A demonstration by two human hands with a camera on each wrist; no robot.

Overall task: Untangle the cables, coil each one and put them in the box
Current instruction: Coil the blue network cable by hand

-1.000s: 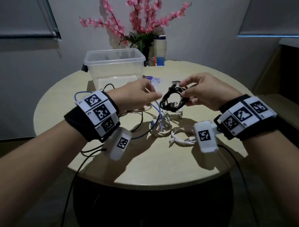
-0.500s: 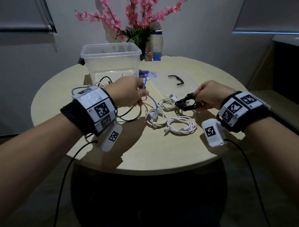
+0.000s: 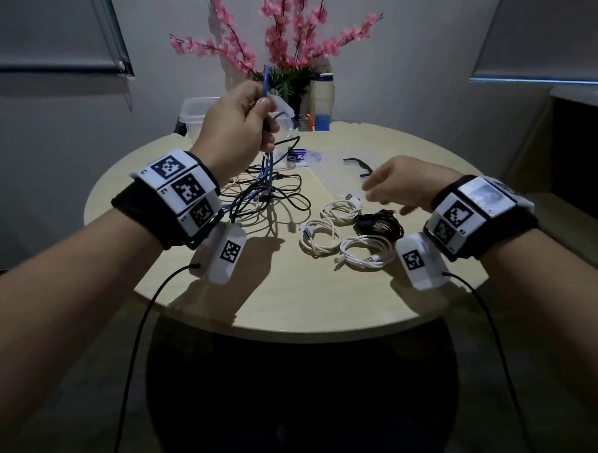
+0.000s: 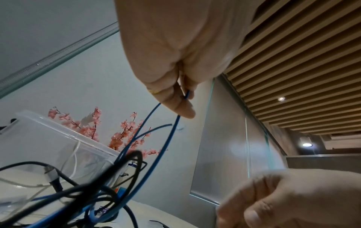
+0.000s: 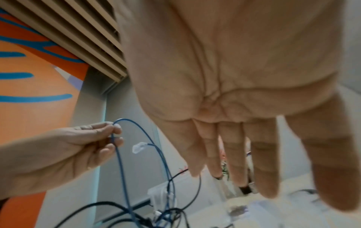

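My left hand [image 3: 261,118] is raised above the table and pinches a loop of the blue cable [image 3: 267,177], which hangs down into a tangle of black and blue cables [image 3: 275,198]. In the left wrist view the fingers [image 4: 181,98] pinch the blue cable [image 4: 168,141]. A clear plug [image 5: 138,147] dangles from it. My right hand [image 3: 381,192] hovers open over a coiled black cable [image 3: 380,224] that lies beside three coiled white cables [image 3: 319,239]. The open palm [image 5: 224,92] holds nothing. The clear box [image 3: 193,114] stands behind my left hand, partly hidden.
A vase of pink flowers [image 3: 288,54] and a bottle [image 3: 322,97] stand at the back of the round table [image 3: 287,315]. A clear plastic bag [image 3: 341,173] with a black piece on it lies behind my right hand.
My right hand has set the black coil down by the white coils and let go. My left hand has lifted the blue cable high above the tangle.
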